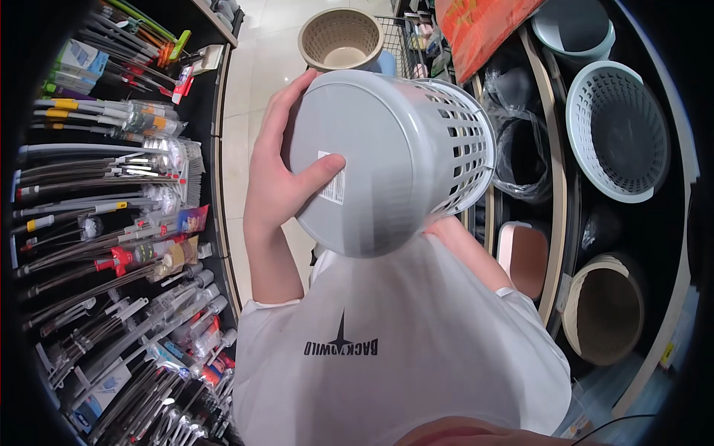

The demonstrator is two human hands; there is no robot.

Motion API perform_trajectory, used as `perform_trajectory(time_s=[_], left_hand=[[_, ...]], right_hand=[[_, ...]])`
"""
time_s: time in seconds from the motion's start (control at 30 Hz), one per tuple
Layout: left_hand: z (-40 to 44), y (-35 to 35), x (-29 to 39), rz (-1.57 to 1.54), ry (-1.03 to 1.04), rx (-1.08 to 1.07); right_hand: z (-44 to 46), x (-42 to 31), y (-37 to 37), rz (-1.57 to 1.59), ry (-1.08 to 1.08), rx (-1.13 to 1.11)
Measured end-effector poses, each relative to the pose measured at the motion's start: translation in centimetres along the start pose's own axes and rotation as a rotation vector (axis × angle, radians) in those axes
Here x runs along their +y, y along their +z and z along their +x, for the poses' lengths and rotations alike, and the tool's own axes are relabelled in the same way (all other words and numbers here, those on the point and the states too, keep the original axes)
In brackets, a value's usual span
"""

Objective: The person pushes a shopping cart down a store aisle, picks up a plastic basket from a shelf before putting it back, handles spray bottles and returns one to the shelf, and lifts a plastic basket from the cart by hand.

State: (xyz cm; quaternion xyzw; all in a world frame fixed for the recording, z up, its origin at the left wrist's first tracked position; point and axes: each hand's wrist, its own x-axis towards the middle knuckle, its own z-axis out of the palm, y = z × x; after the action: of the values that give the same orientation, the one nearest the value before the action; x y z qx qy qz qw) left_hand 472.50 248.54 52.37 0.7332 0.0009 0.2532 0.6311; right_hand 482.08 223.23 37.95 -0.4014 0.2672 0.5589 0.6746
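A grey-blue plastic basket [372, 178] with slotted sides is held up in front of my chest, lying on its side with its solid base facing left. My left hand [286, 167] grips the base end, the thumb resting by a white barcode label [332, 178] and the fingers reaching around the far edge. Below the basket's slotted side, my right hand [445, 229] touches it from beneath; its fingers are mostly hidden behind the basket.
A beige basket [341, 41] stands beyond, beside a wire cart [394, 33]. Shelves on the right hold a light blue basket [617, 130], a beige bin [604, 308] and a pink-brown bin [524, 260]. Racks of packaged handled tools [134, 178] line the left.
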Motion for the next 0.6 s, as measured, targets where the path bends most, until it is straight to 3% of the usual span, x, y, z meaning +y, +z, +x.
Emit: perform_trajectory(time_s=[0.47,0.6], left_hand=[[-0.5,-0.4,0.6,0.033,-0.018,-0.008],[-1.0,-0.1,0.5,0.024,-0.049,0.073]], right_hand=[[0.6,0.6,-1.0,0.012,0.036,-0.15],[-0.5,0.9,0.2,0.03,-0.021,-0.076]])
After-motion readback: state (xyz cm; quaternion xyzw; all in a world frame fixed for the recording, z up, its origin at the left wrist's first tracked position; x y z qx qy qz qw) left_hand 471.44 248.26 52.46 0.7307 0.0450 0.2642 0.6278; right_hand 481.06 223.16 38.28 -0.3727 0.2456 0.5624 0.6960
